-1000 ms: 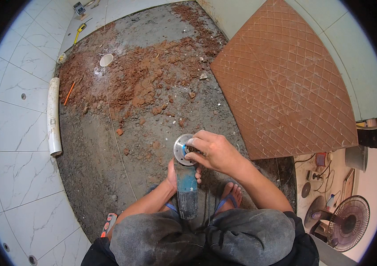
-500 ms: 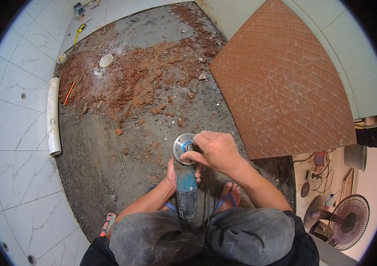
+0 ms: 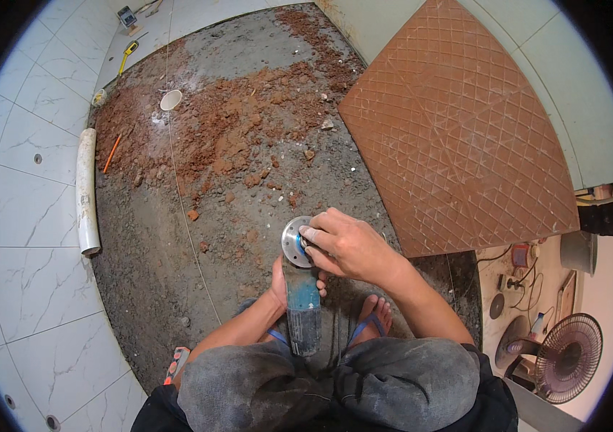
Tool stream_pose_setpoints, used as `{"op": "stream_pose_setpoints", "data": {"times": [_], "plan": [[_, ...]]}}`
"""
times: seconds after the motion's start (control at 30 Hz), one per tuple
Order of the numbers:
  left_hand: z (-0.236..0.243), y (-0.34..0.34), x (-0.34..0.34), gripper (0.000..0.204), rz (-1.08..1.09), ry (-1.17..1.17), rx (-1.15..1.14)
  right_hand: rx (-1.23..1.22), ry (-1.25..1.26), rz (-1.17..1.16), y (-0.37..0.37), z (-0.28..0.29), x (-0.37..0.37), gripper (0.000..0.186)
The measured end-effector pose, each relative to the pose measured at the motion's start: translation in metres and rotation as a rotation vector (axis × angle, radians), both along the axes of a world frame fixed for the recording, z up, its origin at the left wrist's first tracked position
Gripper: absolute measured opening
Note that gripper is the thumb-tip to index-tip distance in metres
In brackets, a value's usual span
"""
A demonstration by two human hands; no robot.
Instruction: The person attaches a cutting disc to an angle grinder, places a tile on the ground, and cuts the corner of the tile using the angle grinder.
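Note:
An angle grinder [image 3: 303, 299] with a teal and black body stands between my knees, its head pointing away from me. My left hand [image 3: 278, 283] wraps round its neck from the left and beneath, fingertips showing on the right side. On the head sits a round silver disc [image 3: 293, 252] with small holes. My right hand [image 3: 350, 246] reaches over from the right, with thumb and fingers closed on the blue-ringed nut [image 3: 300, 243] at the disc's centre. Those fingers partly cover the nut.
Rough grey and red soil [image 3: 227, 137] lies ahead, crossed by a thin string. A white pipe [image 3: 87, 191] lies along the left edge. Large brown tiles [image 3: 458, 137] lean on the right. A fan [image 3: 568, 358] stands at lower right. An orange pencil-like stick [image 3: 112, 153] rests on the soil.
My right hand's fingers have shifted round the nut, and its thumb has moved off the lower part of the disc. My left hand and the grinder stay in place.

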State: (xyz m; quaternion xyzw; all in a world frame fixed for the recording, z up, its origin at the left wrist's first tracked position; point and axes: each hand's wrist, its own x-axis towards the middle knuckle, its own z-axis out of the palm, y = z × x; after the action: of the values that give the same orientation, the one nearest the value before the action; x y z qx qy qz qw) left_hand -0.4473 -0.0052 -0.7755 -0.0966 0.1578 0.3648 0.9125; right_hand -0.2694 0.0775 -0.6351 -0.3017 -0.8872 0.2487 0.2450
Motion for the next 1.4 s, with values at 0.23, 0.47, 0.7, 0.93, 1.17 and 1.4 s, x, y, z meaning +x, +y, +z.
{"op": "stream_pose_setpoints", "data": {"times": [0.23, 0.47, 0.7, 0.93, 1.17, 1.4], "plan": [[0.001, 0.0, 0.002, 0.072, 0.007, -0.006, 0.019, 0.122, -0.09, -0.102, -0.004, 0.002, -0.002, 0.024], [0.0, 0.0, 0.0, 0.073, 0.005, 0.004, 0.026, 0.108, -0.048, -0.105, -0.005, 0.003, 0.0, 0.025], [0.001, 0.0, 0.002, 0.07, 0.018, 0.0, 0.035, 0.061, -0.028, -0.107, -0.006, 0.001, 0.0, 0.026], [-0.002, 0.001, 0.003, 0.072, -0.001, -0.017, 0.027, 0.071, -0.252, -0.215, -0.008, 0.007, -0.002, 0.038], [-0.007, 0.0, -0.002, 0.077, 0.01, -0.021, 0.006, 0.099, 0.059, -0.097, 0.001, 0.006, 0.001, 0.03], [-0.001, 0.001, 0.002, 0.078, -0.005, 0.008, 0.002, -0.007, -0.029, -0.126, -0.005, 0.003, 0.004, 0.025]]}}
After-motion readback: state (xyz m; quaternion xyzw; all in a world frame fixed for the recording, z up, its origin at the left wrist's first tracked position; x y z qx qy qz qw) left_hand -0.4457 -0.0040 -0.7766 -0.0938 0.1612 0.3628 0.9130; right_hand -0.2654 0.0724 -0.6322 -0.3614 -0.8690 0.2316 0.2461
